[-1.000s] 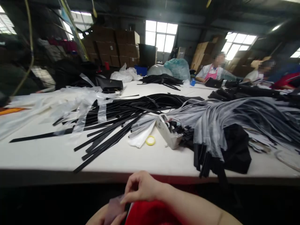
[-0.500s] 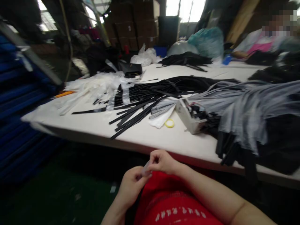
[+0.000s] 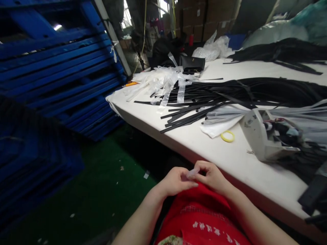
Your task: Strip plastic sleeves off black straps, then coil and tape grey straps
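From where I am standing, the dark green floor (image 3: pixel 102 190) is spreading below and to the left of the hands. The long table with white covering (image 3: pixel 198 139) is stretching in front of the hands and to their right. Far to their left, the tall stack of blue slatted pallets (image 3: pixel 58 64) is standing. On the table, well ahead of the hands, the long bundle of flat black strips (image 3: pixel 268 89) is lying, and the pile of whitish see-through plastic strips (image 3: pixel 163 80) is overlapping its left end. The person is wearing a bright red cloth apron with white printing (image 3: pixel 201 211), just under the hands. Ahead and right of the hands, an off-white boxy device with an open side (image 3: pixel 255 131) is resting. The left hand (image 3: pixel 176 182) and the right hand (image 3: pixel 211 175) are meeting near the table edge, their fingers bending and their tips coming close. The thin yellow ring (image 3: pixel 224 139) is lying flat on the table, ahead of the right hand. Between the fingertips, the small translucent piece of film (image 3: pixel 192 174) is showing; both hands are pinching it, thumb against fingers.
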Tool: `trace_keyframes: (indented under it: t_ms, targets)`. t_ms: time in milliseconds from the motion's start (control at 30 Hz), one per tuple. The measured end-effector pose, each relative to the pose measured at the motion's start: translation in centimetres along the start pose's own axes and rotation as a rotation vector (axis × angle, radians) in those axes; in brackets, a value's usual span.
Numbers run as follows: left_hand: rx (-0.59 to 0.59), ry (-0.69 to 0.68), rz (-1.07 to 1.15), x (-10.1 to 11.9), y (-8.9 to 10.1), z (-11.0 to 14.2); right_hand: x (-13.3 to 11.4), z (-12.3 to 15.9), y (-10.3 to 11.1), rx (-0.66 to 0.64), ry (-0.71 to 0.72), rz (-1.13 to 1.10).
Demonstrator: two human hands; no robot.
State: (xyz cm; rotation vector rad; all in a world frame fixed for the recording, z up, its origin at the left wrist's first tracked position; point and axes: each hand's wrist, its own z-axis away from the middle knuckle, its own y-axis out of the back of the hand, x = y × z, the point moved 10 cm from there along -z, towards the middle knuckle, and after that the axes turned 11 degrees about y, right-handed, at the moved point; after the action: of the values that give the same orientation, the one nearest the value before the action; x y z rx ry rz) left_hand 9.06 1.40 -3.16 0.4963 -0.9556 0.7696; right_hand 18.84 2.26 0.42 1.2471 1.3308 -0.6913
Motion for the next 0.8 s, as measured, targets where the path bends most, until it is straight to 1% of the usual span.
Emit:
trace_keyframes:
  t_ms: [67,100,133,167,200,267,300,333,367,400,500,600,700,767,800]
  targets:
    - [-0.155,0.045,0.081,-0.8,-1.2,-0.3,-0.3,-0.6,-0.2,-0.027,0.006,0.028]
    - [-0.218,0.062,0.107,-1.0,-1.6,-0.4,-0.4,-0.9,0.1,-0.038,0.012,0.054]
    - [-0.262,0.074,0.122,-1.3,-1.8,-0.4,-0.5,-1.3,0.9,-0.029,0.018,0.099]
    - [-0.282,0.081,0.129,-1.5,-1.8,-0.5,-0.5,-1.7,2.4,0.013,0.021,0.166]
    - [-0.274,0.078,0.132,-1.6,-1.5,-0.6,-0.5,-2.1,4.5,0.092,0.018,0.260]
    - [-0.201,0.044,0.128,-1.7,-0.2,-0.9,-0.4,-2.3,9.5,0.304,-0.019,0.504]
    - [-0.161,0.025,0.130,-1.8,0.5,-1.0,-0.4,-2.4,11.7,0.381,-0.046,0.628]
    - [-0.133,0.012,0.140,-1.9,1.1,-1.2,-0.2,-2.6,13.4,0.414,-0.072,0.735]
    - [-0.113,0.006,0.159,-2.0,1.6,-1.3,0.1,-3.1,14.4,0.404,-0.092,0.823]
    - [-0.104,0.004,0.185,-2.1,2.0,-1.4,0.5,-3.9,15.0,0.364,-0.102,0.899]
    - [-0.087,-0.006,0.235,-2.4,2.6,-1.7,1.3,-6.6,15.0,0.222,-0.094,1.113]
    - [-0.067,-0.021,0.245,-2.4,3.1,-1.8,2.1,-8.9,14.8,0.139,-0.133,1.288]
    - [-0.059,-0.015,0.244,-2.8,3.5,-1.8,3.4,-10.6,13.7,-0.018,-0.155,1.339]
    - [-0.050,-0.012,0.238,-3.1,3.8,-1.8,3.9,-11.1,12.6,-0.126,-0.132,1.359]
    - [-0.043,-0.011,0.238,-3.2,4.0,-1.8,4.0,-11.2,12.3,-0.151,-0.119,1.372]
